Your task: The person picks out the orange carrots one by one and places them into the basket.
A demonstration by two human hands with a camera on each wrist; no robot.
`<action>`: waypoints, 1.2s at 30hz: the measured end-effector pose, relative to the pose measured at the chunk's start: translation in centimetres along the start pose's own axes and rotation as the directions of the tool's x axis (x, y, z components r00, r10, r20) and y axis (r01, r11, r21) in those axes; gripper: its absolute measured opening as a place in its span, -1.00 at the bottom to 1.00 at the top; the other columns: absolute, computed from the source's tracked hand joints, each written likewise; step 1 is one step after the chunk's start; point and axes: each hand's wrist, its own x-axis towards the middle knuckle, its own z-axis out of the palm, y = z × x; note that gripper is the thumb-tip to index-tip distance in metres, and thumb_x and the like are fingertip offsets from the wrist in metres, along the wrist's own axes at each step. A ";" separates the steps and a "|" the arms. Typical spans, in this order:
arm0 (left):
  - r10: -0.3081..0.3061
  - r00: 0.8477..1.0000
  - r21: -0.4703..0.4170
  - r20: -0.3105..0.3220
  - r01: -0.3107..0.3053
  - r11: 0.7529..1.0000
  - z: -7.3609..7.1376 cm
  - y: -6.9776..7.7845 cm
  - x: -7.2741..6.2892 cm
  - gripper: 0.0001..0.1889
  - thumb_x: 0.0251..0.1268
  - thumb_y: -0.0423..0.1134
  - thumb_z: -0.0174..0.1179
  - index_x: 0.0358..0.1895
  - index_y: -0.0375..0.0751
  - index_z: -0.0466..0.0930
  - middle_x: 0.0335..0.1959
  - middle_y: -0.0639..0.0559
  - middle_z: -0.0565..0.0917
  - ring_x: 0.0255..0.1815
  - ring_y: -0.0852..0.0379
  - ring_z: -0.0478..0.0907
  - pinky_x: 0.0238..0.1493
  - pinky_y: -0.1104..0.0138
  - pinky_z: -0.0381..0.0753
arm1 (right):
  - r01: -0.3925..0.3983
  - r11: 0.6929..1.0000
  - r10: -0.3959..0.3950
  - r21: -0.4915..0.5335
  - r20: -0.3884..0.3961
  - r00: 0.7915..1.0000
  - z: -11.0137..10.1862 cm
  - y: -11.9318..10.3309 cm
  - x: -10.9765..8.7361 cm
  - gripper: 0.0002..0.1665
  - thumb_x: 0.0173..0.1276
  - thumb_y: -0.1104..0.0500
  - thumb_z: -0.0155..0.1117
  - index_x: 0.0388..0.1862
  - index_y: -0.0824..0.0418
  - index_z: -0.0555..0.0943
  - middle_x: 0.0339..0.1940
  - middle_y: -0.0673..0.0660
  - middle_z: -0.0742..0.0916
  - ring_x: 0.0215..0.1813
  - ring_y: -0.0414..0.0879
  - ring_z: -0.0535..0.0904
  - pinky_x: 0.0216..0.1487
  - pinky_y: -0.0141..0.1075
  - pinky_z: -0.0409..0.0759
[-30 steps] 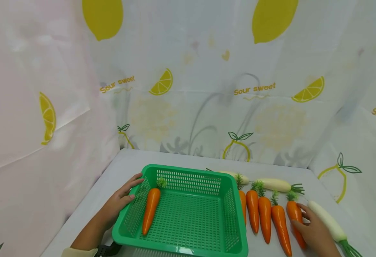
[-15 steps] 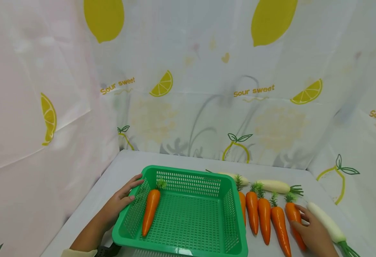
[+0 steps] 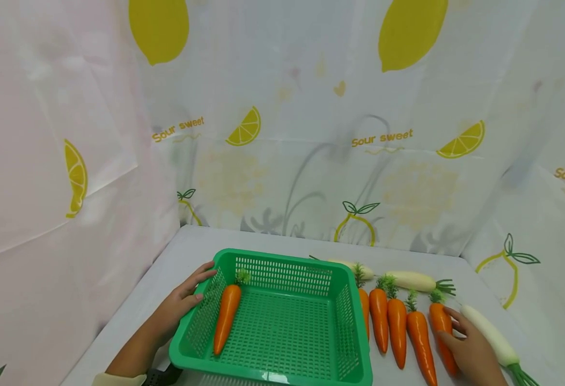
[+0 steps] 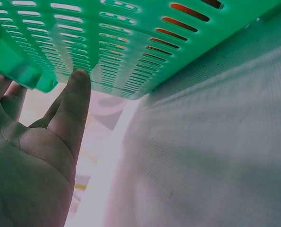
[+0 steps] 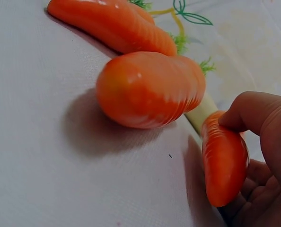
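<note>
In the head view my left hand point(image 3: 178, 305) rests on the left rim of a green plastic basket point(image 3: 282, 257). The left wrist view shows that hand's thumb point(image 4: 73, 101) extended against the slotted side wall. One carrot point(image 3: 227, 319) with a leafy green top lies inside the basket, at its left. My right hand point(image 3: 472, 343) pinches the rightmost carrot point(image 3: 440, 321) on the table, thumb on one side and fingers on the other. That same carrot point(image 5: 224, 163) appears between thumb and fingers in the right wrist view.
Several carrots point(image 3: 398, 332) lie in a row between the basket and my right hand. White radishes lie around them: one point(image 3: 415, 280) behind, one point(image 3: 492, 332) right of my hand, another point(image 3: 354, 265) partly behind the basket. A lemon-printed curtain point(image 3: 282, 161) encloses the white table point(image 3: 166, 268).
The head view has shifted very slightly. Both hands, the basket and the carrots stay practically where they were, with my right hand still around the rightmost carrot.
</note>
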 end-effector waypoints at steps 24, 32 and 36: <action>-0.004 1.000 -0.011 0.017 0.004 1.000 -0.1 -0.2 -0.1 -0.47 0.70 -0.30 -0.17 0.63 -0.25 0.18 0.76 -0.16 -0.13 0.56 0.65 -0.03 0.32 0.54 0.33 | 0.012 0.998 -0.013 0.061 0.007 1.000 0.1 -0.4 0.0 -0.01 0.58 -0.16 0.18 0.71 0.32 0.03 0.54 0.65 0.24 0.48 0.58 0.22 0.21 0.23 0.59; -0.017 1.000 -0.009 0.008 0.017 1.000 -0.1 0.2 0.0 -0.47 0.69 -0.28 -0.14 0.62 -0.28 0.19 0.75 -0.25 -0.14 0.54 0.67 -0.03 0.31 0.56 0.31 | -0.021 0.985 0.023 0.172 -0.007 1.000 0.1 -1.0 -0.3 0.03 0.58 -0.08 0.19 0.75 0.22 -0.11 0.52 0.68 0.21 0.43 0.56 0.31 -0.06 -0.04 0.74; -0.017 1.000 -0.007 0.005 0.017 1.000 -0.1 0.2 0.0 -0.47 0.69 -0.28 -0.14 0.62 -0.28 0.20 0.75 -0.22 -0.13 0.53 0.66 -0.03 0.30 0.55 0.33 | -0.032 0.968 0.030 0.250 0.010 0.999 -0.1 -1.6 -0.6 0.06 0.59 -0.07 0.19 0.77 0.09 -0.22 0.56 0.68 0.13 0.46 0.53 0.27 -0.03 -0.07 0.73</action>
